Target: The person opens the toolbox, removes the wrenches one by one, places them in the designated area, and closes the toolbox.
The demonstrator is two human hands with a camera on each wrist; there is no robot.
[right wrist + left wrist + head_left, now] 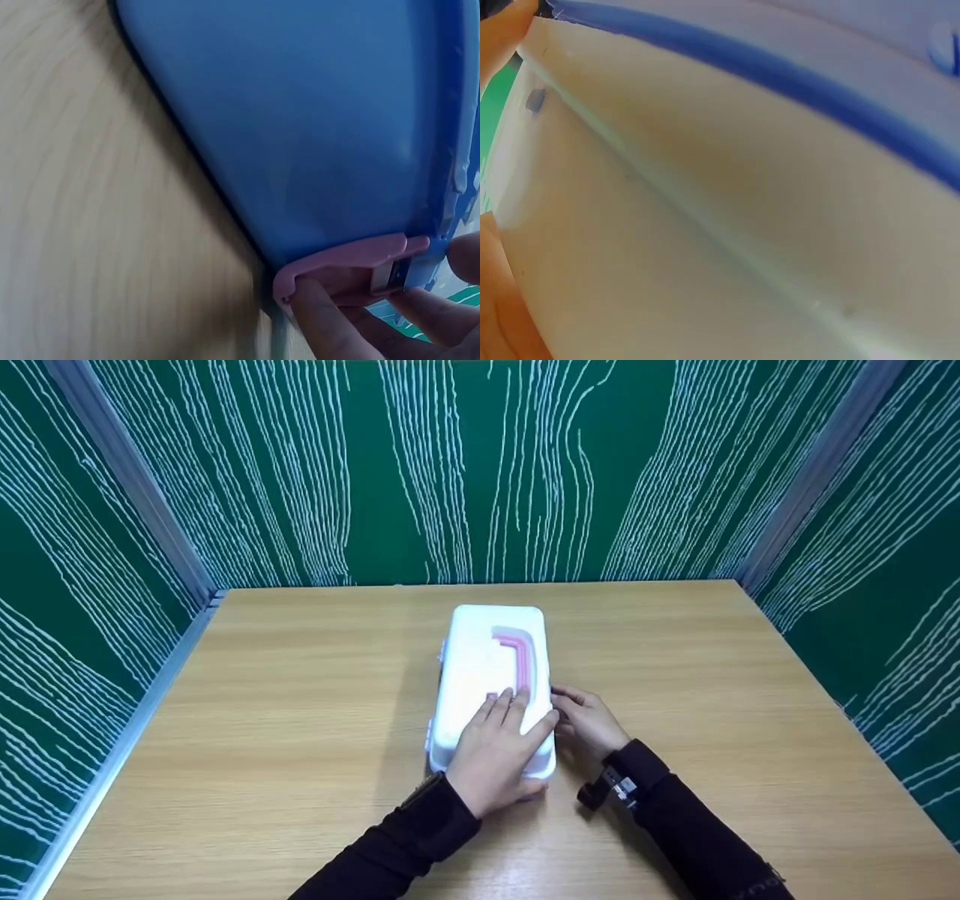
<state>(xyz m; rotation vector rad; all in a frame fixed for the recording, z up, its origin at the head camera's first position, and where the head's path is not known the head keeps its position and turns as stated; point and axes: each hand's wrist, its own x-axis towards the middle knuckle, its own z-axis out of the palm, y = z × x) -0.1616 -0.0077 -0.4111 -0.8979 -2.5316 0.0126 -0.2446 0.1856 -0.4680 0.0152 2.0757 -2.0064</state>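
Note:
A plastic storage box with a white lid point(480, 660) stands lengthwise on the table, a pink handle point(521, 656) folded into the lid. My left hand point(499, 750) rests on the near part of the lid, fingers stretched forward and thumb at the right edge. In the left wrist view, the pale lid point(667, 225) fills most of the picture beside a blue rim. At the box's right side is my right hand point(589, 720). The right wrist view shows the box's blue side point(292, 127) and a pink latch point(345, 259), with my right fingers curled at it, one fingertip inside its lower end.
The wooden table point(300, 682) extends around the box on all sides. Green panels with white wavy lines point(495, 472) stand behind and at both sides, joined by metal posts point(135, 472). Small hinges point(430, 733) show along the box's left side.

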